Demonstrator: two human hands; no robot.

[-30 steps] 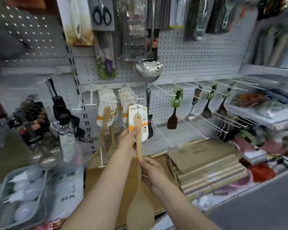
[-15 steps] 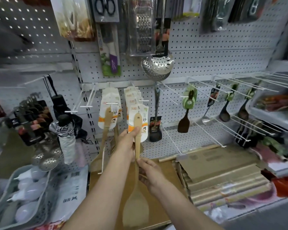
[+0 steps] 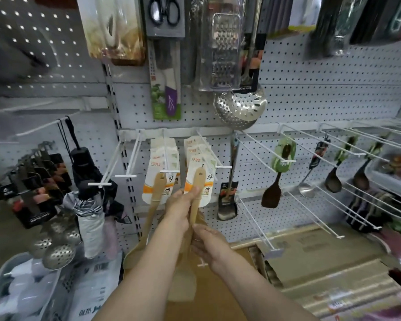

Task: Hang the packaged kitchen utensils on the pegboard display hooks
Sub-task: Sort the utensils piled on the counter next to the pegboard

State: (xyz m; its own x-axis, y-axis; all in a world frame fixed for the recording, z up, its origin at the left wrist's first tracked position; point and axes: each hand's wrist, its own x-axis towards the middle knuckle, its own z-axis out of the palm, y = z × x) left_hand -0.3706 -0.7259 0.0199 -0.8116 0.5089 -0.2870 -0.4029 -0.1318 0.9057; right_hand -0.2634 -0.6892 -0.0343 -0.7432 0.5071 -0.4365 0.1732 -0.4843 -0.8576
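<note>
Wooden spatula (image 3: pixel 198 181) in a white and orange card sleeve, upright at the front of a pegboard hook (image 3: pixel 210 154), top of its handle level with the hook's tip. Left hand (image 3: pixel 180 205) pinches the handle and card just below the top, fingers clamped on them. Right hand (image 3: pixel 208 244) lower down, fingers curled round the handle's lower stretch; blade hidden behind the forearms. More carded spatulas (image 3: pixel 195 149) hang behind on the same hook. Second row of carded spatulas (image 3: pixel 163 172) on the hook just left. Two bare white hooks (image 3: pixel 116 167) further left. Perforated steel skimmer (image 3: pixel 240 107) hangs above right, grater pack (image 3: pixel 220 49) above it. Dark spatula with green card (image 3: pixel 278 172) well to the right. Flat cardboard boxes (image 3: pixel 322 258) on the shelf below.
</note>
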